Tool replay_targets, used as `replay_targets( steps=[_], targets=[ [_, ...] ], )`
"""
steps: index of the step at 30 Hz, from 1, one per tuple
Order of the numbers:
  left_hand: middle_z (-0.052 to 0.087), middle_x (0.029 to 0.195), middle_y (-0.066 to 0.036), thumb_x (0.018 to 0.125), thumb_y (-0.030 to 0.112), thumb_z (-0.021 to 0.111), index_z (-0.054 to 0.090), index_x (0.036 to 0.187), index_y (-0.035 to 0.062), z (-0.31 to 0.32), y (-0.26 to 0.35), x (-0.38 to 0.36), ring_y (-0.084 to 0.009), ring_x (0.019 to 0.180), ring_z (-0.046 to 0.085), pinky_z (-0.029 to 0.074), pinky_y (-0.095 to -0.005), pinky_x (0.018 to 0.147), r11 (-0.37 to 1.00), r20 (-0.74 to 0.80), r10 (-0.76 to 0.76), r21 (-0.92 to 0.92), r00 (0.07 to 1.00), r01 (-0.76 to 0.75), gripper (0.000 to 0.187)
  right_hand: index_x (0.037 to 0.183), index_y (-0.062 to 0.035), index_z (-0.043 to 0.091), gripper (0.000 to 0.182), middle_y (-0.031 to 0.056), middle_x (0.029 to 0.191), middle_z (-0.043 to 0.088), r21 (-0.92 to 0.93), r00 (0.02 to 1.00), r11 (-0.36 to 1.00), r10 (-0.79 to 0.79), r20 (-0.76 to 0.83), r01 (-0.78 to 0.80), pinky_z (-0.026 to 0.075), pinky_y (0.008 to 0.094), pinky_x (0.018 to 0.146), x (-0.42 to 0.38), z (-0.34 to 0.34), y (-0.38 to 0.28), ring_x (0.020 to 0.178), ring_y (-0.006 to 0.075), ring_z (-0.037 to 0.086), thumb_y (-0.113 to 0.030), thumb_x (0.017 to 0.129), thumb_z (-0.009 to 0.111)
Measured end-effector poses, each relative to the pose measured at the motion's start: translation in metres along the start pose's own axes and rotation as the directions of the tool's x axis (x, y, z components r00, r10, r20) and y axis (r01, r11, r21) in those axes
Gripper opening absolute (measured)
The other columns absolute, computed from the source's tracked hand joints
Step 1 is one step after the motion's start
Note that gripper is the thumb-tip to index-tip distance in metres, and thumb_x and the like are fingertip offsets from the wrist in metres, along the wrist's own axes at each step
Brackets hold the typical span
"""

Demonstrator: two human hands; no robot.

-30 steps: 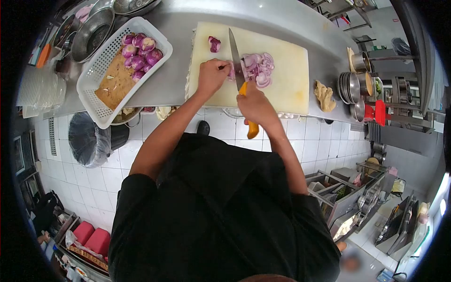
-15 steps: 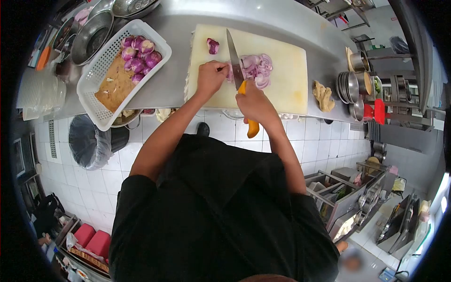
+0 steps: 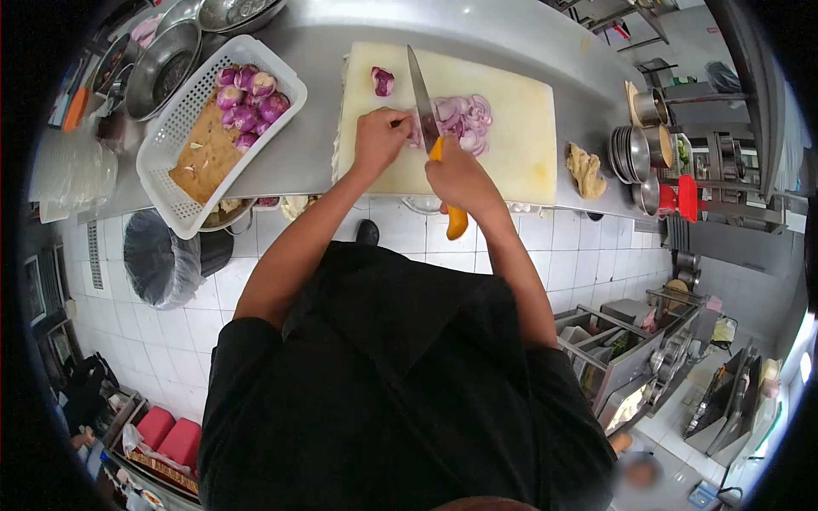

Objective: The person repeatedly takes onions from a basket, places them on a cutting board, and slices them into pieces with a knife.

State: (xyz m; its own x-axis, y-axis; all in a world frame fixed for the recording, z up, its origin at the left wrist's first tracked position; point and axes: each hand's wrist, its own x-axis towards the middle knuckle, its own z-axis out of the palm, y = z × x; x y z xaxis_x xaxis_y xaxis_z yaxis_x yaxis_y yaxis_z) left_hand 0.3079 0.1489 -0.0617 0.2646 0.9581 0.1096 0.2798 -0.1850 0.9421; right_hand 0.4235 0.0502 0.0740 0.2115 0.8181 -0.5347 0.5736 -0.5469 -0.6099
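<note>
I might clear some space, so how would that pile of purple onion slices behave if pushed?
The pile of thin purple-white onion slices would probably scatter, since its pieces lie loosely overlapping. Being thin, the slices may flex and feel light.

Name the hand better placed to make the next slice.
Probably the right hand: it grips the yellow-handled knife, whereas the left hand, fingers curled, is at the onion piece, better placed to steady it.

Right grip (image 3: 463, 177) around yellow-handled knife (image 3: 421, 92); blade over cutting board (image 3: 521, 102), between sliced onion (image 3: 466, 120) and onion piece (image 3: 415, 134) held by left grip (image 3: 380, 141). On surface (image 3: 322, 111): white basket (image 3: 157, 167) with purple onions (image 3: 247, 109) left of board, ginger (image 3: 584, 170) right.
</note>
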Motion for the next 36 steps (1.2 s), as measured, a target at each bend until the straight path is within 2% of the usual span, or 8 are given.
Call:
replay_targets(
  steps=[7,13,16,18,21,25,28,36],
  targets=[
    [0.074,0.086,-0.017,0.085,0.016,0.071,0.077,0.095,0.0003,0.001,-0.002,-0.001,-0.0265,0.074,0.071,0.056,-0.0340,0.072,0.999,-0.024,0.024,-0.025,0.999,-0.025,0.020,0.119,0.0102,0.041,0.036,0.0256,0.080,0.065,0.035,1.000,0.999,0.006,-0.023,-0.005,0.055,0.0439,0.049,-0.013,0.015,0.001,0.049,0.0337,0.065,-0.014,0.093,0.049],
    [0.074,0.086,-0.016,0.085,0.016,0.072,0.077,0.099,-0.0003,0.000,-0.003,0.000,-0.0226,0.073,0.070,0.055,-0.0322,0.071,0.999,-0.015,0.031,0.010,0.999,-0.031,0.022,0.120,0.0125,0.038,0.040,0.0294,0.081,0.067,-0.055,0.970,0.983,-0.183,-0.161,0.177,0.056,0.0472,0.052,0.062,0.042,0.043,0.058,0.0383,0.069,-0.012,0.090,0.049],
    [0.074,0.085,-0.016,0.085,0.017,0.072,0.077,0.099,0.0008,0.001,-0.004,0.003,-0.0219,0.072,0.070,0.054,-0.0323,0.070,0.997,-0.017,0.071,0.018,0.997,-0.071,0.022,0.120,0.0127,0.040,0.040,0.0314,0.088,0.067,0.066,0.995,0.995,-0.072,-0.075,0.077,0.056,0.0469,0.051,0.048,0.012,0.017,0.058,0.0384,0.069,-0.010,0.089,0.048],
    [0.074,0.084,-0.016,0.085,0.017,0.071,0.077,0.099,0.0012,0.001,-0.004,0.000,-0.0220,0.070,0.070,0.054,-0.0325,0.069,0.999,-0.014,0.054,-0.005,0.998,-0.054,0.022,0.123,0.0097,0.041,0.041,0.0273,0.090,0.064,0.048,0.999,0.998,-0.032,-0.033,0.034,0.055,0.0442,0.049,0.029,0.000,0.004,0.055,0.0345,0.067,-0.014,0.090,0.049],
    [0.073,0.083,-0.018,0.084,0.015,0.068,0.077,0.094,0.0009,-0.003,0.000,0.000,-0.0301,0.073,0.071,0.056,-0.0364,0.071,1.000,0.020,0.019,0.020,1.000,-0.020,0.019,0.127,0.0087,0.040,0.044,0.0237,0.088,0.063,0.023,0.999,0.999,0.022,0.025,-0.023,0.055,0.0420,0.048,-0.001,-0.007,-0.003,0.052,0.0319,0.065,-0.016,0.091,0.049],
    [0.072,0.079,-0.016,0.085,0.016,0.070,0.076,0.094,-0.0008,0.003,-0.005,0.001,-0.0219,0.068,0.069,0.053,-0.0331,0.067,0.998,-0.037,0.064,0.000,0.997,-0.064,0.020,0.128,0.0100,0.039,0.045,0.0215,0.084,0.063,0.023,0.994,0.995,0.096,0.060,-0.098,0.055,0.0410,0.049,-0.021,-0.003,-0.007,0.052,0.0304,0.065,-0.015,0.091,0.048],
    [0.072,0.078,-0.016,0.085,0.015,0.070,0.076,0.093,-0.0011,0.003,-0.003,0.000,-0.0213,0.068,0.069,0.053,-0.0329,0.067,0.998,-0.043,0.062,-0.015,0.997,-0.063,0.019,0.117,0.0141,0.040,0.037,0.0293,0.080,0.065,0.056,0.999,0.998,0.040,0.018,-0.041,0.055,0.0460,0.049,-0.026,0.003,-0.008,0.051,0.0355,0.066,-0.009,0.089,0.047],
    [0.073,0.082,-0.015,0.085,0.015,0.071,0.076,0.095,-0.0013,0.005,-0.010,0.001,-0.0214,0.071,0.070,0.054,-0.0331,0.069,0.998,-0.027,0.033,-0.045,0.999,-0.034,0.020,0.115,0.0099,0.040,0.033,0.0283,0.078,0.066,-0.007,0.996,0.999,-0.042,-0.078,0.041,0.055,0.0450,0.050,0.008,0.031,0.015,0.052,0.0356,0.067,-0.013,0.093,0.049]
  ],
)
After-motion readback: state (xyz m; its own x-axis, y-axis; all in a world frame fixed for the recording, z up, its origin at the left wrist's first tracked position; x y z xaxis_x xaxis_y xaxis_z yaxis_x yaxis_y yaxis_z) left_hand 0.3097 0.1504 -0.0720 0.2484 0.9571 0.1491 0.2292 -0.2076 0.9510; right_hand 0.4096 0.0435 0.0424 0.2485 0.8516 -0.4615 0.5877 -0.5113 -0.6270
